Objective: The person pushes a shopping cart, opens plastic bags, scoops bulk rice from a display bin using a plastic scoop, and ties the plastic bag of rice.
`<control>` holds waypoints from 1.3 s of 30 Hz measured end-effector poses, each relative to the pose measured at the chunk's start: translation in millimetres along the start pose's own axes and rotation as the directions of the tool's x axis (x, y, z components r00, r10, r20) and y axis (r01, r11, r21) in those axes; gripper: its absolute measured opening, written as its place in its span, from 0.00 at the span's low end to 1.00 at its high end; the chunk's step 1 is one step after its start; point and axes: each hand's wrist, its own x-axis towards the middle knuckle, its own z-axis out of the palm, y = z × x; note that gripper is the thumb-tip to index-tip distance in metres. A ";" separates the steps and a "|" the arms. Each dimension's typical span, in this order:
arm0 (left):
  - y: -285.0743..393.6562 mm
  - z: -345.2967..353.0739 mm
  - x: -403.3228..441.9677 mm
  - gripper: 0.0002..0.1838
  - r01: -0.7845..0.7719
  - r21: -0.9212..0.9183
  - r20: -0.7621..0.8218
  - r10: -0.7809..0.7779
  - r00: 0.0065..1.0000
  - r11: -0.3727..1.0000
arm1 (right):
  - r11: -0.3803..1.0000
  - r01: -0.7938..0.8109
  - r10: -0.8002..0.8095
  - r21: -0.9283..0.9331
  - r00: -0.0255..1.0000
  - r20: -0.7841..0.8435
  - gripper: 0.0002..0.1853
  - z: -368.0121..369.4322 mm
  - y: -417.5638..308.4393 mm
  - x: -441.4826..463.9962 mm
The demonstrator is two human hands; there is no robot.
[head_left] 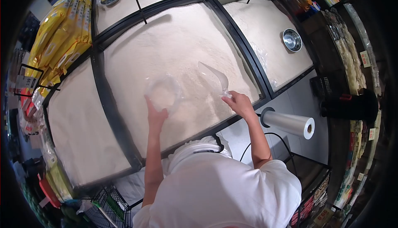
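My left hand grips the rim of a clear plastic bag, which sits over the pale powder with some of it seemingly inside. In my right hand, the fingers are wrapped round the handle of a clear plastic scoop. The scoop is tilted up to the left, and its blade is just above or touching the powder; I cannot tell which. Both hands are over the middle bin of flour-like powder, the right one near its front right corner.
Black dividers separate the bins. A steel bowl rests in the right bin. A plastic bag roll juts out beside my right forearm. Yellow packets are stacked at left, and a wire basket is at lower left.
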 end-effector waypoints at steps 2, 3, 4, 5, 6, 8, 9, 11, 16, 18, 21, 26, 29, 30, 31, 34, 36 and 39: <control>0.3 -0.6 0.7 0.57 0.018 0.028 0.001 -0.018 1.000 0.999 | 0.997 -0.076 0.077 0.026 0.996 -0.048 0.27 -8.7 25.7 2.2; 2.1 -0.6 0.4 0.57 0.042 0.033 0.008 -0.042 0.999 0.999 | 0.995 -0.105 0.104 0.000 0.993 -0.058 0.27 -13.5 34.8 3.3; 4.8 -0.9 0.5 0.57 0.065 0.038 0.014 -0.066 0.998 0.997 | 0.992 -0.125 0.123 -0.021 0.991 -0.061 0.27 -14.3 45.1 5.3; 7.5 -1.2 0.6 0.57 0.087 0.044 0.019 -0.088 0.996 0.995 | 0.989 -0.144 0.141 -0.040 0.988 -0.064 0.26 -11.7 56.0 8.5; 8.4 -1.8 0.8 0.57 0.105 0.039 0.026 -0.106 0.994 0.994 | 0.985 -0.163 0.159 -0.059 0.985 -0.067 0.26 -9.8 59.6 10.8; 10.4 -3.0 1.2 0.56 0.141 0.033 0.041 -0.142 0.989 0.989 | 0.962 -0.227 0.221 0.150 0.973 0.061 0.25 -1.8 63.2 20.3; 10.8 -3.1 1.2 0.56 0.137 0.022 0.044 -0.138 0.989 0.990 | 0.932 -0.264 0.239 0.250 0.963 0.129 0.25 3.0 63.8 24.1; 10.8 -2.9 0.6 0.56 0.131 -0.002 0.048 -0.131 0.990 0.991 | 0.839 -0.299 0.220 0.455 0.951 0.218 0.23 34.1 81.7 39.8; 0.5 -4.8 -0.1 0.57 0.080 -0.033 0.024 -0.079 0.997 0.996 | 0.637 -0.334 0.196 0.694 0.942 0.274 0.20 48.6 82.5 44.2; -0.9 -3.5 1.4 0.56 0.063 -0.051 0.033 -0.062 0.998 0.997 | 0.595 -0.334 0.187 0.731 0.942 0.278 0.19 49.2 85.9 43.5; 0.7 -3.5 2.3 0.55 0.107 -0.008 0.042 -0.106 0.993 0.994 | 0.560 -0.301 0.164 0.772 0.953 0.254 0.20 51.4 92.9 42.4; -1.3 -1.5 4.3 0.55 0.109 0.001 0.048 -0.109 0.993 0.994 | 0.650 -0.244 0.229 0.720 0.966 0.121 0.21 49.8 100.6 43.8; 1.2 -1.7 1.1 0.56 0.106 0.000 0.036 -0.105 0.994 0.994 | 0.684 -0.235 0.244 0.690 0.966 0.088 0.22 46.8 104.9 42.4; 2.0 -1.8 1.2 0.56 0.111 0.026 0.029 -0.112 0.993 0.993 | 0.716 -0.230 0.252 0.659 0.966 0.064 0.23 43.3 102.5 41.7; 2.6 -2.1 1.2 0.55 0.116 0.052 0.022 -0.118 0.993 0.992 | 0.783 -0.227 0.277 0.579 0.961 0.003 0.24 39.8 101.0 38.2; 1.8 -4.1 1.5 0.56 0.131 0.076 0.008 -0.132 0.991 0.988 | 0.906 -0.260 0.314 0.335 0.942 -0.119 0.25 25.9 97.1 29.5; -0.4 -5.1 -0.5 0.56 0.137 0.075 0.008 -0.138 0.990 0.988 | 0.926 -0.319 0.344 0.202 0.933 -0.107 0.24 15.6 107.3 28.5; -1.2 -4.3 -0.5 0.57 0.113 0.053 0.017 -0.114 0.993 0.992 | 0.913 -0.388 0.390 0.125 0.921 0.009 0.24 -3.7 104.0 30.0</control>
